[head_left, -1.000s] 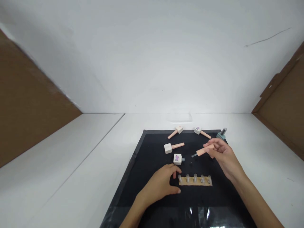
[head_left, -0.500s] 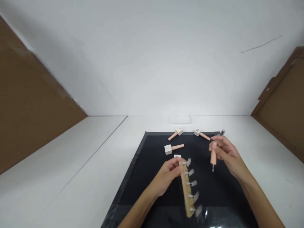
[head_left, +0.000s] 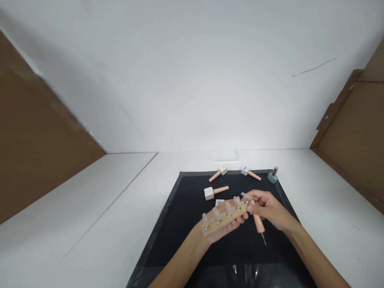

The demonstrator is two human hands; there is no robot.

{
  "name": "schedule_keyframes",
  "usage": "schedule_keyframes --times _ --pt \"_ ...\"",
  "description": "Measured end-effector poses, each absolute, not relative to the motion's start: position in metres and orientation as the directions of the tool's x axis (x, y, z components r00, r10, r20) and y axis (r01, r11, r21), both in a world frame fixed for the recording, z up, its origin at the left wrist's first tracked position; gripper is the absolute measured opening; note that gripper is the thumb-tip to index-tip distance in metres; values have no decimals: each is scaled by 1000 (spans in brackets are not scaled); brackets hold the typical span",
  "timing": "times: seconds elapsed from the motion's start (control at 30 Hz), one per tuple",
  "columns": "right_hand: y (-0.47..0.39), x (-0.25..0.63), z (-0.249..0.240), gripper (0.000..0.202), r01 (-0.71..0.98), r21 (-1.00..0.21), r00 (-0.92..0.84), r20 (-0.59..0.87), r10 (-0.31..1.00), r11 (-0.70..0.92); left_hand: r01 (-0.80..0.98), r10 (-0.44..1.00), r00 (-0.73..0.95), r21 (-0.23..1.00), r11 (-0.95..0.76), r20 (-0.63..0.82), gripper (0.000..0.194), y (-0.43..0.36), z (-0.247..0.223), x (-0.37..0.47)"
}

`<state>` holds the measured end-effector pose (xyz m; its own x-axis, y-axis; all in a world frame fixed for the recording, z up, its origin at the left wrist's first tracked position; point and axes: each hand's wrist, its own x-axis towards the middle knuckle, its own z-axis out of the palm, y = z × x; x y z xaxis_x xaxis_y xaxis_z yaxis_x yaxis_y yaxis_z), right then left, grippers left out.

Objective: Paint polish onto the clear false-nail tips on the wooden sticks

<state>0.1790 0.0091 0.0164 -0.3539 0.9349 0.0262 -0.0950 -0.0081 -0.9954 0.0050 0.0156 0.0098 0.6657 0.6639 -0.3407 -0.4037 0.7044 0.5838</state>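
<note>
My left hand (head_left: 220, 230) is closed round a wooden nail-tip stand (head_left: 222, 223), which lies slantwise above the black mat. Along its top stand several clear false nail tips (head_left: 228, 209) on metal pegs. At the stand's right end, the fingers of my right hand (head_left: 267, 206) are by the last tip (head_left: 246, 196), which leans over. That same hand grips a peach-coloured nail polish brush (head_left: 258, 222), its thin bristle end pointing down. Whether the right fingers touch the last tip I cannot tell.
On the black mat (head_left: 177, 224) lie white nail polish bottles with peach caps: one at left (head_left: 209, 193), one at the back (head_left: 222, 171), one further right (head_left: 245, 171). Another white bottle (head_left: 219, 202) is partly hidden. A teal bottle (head_left: 273, 176) stands at the back right corner.
The stand has turned from pointing toward me to lying slantwise, tips upward. My right hand, with the brush, has moved left to the stand's end. The teal bottle has come into view.
</note>
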Motion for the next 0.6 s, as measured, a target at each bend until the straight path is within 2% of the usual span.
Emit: schedule_keyframes --times 0.13,0.27,0.37,0.47,0.6 --pt "10 186 18 30 -141 -990 -217 43 975 12 -422 774 561 702 573 -295 34 17 20 -9" --pt "13 192 19 32 -167 -985 -91 50 995 34 -517 881 460 774 364 -108 39 21 29 -18" --pt "16 190 19 32 -172 -984 -31 54 998 48 -526 924 383 827 197 23 44 24 33 -14" --pt "19 187 18 32 -169 -985 -6 46 999 45 -465 970 240 881 86 32 45 27 32 -5" --pt "22 192 19 34 -156 -988 -9 17 1000 15 -420 993 120 905 66 -17 46 33 27 -1"
